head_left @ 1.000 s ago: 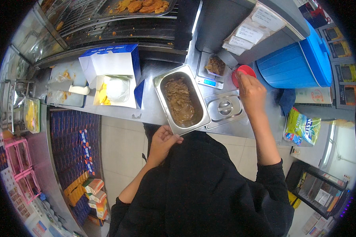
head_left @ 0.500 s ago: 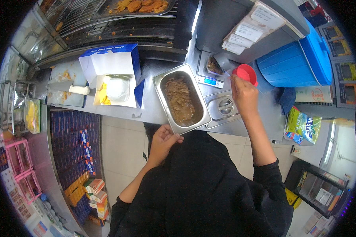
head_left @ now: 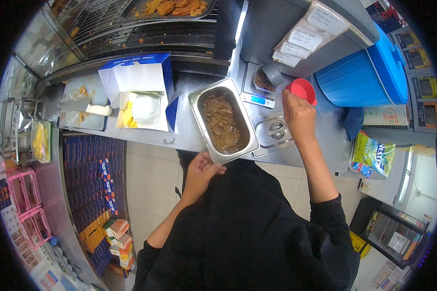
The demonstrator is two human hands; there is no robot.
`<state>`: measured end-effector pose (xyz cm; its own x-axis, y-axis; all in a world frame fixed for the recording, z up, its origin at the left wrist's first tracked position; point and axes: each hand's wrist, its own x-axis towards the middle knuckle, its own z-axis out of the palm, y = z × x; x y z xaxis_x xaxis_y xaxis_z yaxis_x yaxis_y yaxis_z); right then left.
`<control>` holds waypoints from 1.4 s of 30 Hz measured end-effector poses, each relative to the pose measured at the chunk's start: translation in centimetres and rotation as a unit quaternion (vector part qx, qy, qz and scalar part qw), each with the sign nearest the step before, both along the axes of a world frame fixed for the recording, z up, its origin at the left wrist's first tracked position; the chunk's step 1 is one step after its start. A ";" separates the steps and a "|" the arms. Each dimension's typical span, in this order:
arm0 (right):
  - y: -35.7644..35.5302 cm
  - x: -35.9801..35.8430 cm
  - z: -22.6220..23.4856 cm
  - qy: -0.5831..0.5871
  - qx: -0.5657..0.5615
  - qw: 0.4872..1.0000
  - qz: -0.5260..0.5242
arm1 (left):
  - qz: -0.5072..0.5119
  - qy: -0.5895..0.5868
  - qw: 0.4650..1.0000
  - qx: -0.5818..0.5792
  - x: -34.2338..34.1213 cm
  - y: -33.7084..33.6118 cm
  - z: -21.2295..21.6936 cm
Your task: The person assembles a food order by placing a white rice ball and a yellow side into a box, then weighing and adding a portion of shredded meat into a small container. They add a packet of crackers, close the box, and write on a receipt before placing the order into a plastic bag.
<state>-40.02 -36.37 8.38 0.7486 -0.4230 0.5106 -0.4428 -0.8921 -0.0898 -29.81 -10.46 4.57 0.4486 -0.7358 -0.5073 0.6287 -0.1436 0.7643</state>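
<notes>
While left hand [head_left: 201,169] steadies meat pan [head_left: 195,104], right hand [head_left: 298,114] raised.

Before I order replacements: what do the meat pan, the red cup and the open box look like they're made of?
Pan: likely stainless steel, with a shiny grey rim that reflects light. Red cup in the right hand: probably plastic, uniform glossy red. Box: looks like cardboard, with folded flaps, blue outside and matte white inside.

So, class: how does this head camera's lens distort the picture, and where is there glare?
Head view: fisheye bends the counter edge and blue bin toward a black circular rim; glare streaks the steel by the scale; the right hand and red cup stay sharp.
</notes>
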 end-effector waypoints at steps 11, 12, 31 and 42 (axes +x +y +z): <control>-1.2 -1.1 0.8 -0.118 0.148 0.981 -0.049 | -0.006 0.004 1.000 -0.005 0.1 -0.1 -0.1; -1.3 -1.4 1.2 -0.162 0.219 0.958 -0.088 | -0.004 0.003 1.000 -0.010 0.1 -0.1 -0.1; 0.6 -5.1 -4.5 0.237 0.051 0.965 0.098 | 0.043 -0.037 0.998 -0.022 0.4 0.0 0.5; 4.0 -1.2 6.6 0.187 0.216 0.958 0.009 | 0.017 -0.050 0.998 -0.016 0.4 0.4 1.2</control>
<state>-41.19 -32.42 14.96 0.8541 -0.5199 -0.0157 -0.5014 -0.8150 -0.2907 -29.41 -10.08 5.79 0.5214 -0.7339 -0.4353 0.5535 -0.0974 0.8272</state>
